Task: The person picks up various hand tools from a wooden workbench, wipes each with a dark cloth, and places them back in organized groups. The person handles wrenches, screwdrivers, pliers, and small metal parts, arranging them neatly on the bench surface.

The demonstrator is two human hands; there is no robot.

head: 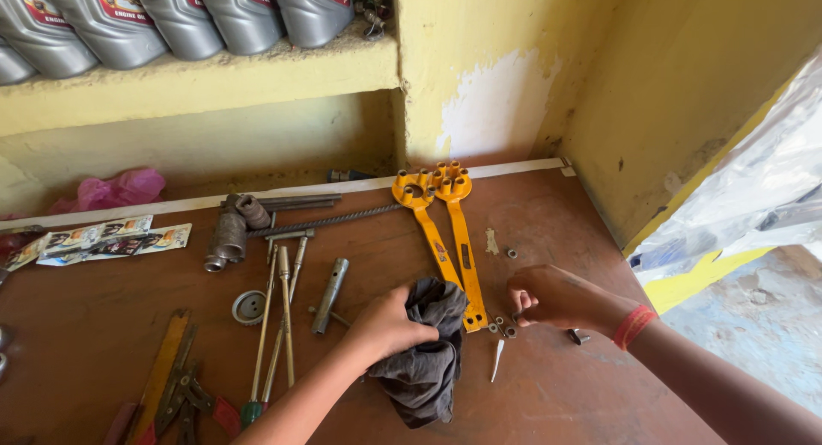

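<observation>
My left hand (390, 323) grips a dark grey rag (428, 351) that lies bunched on the brown wooden bench (582, 394). My right hand (556, 297), with a red band at the wrist, has its fingers curled over a few small metal nuts (503, 328) next to the lower end of two orange multi-socket wrenches (449, 231). I cannot tell whether a nut is pinched between the fingers. A thin white sliver (497, 359) lies just below the nuts.
Long T-handle drivers (282, 308), a metal tube socket (330, 295), a grey pipe fitting (229, 235), a round disc (249, 307) and pliers (184, 394) lie at left. Grey oil jugs (180, 17) stand on the yellow shelf. Yellow walls close the back and right.
</observation>
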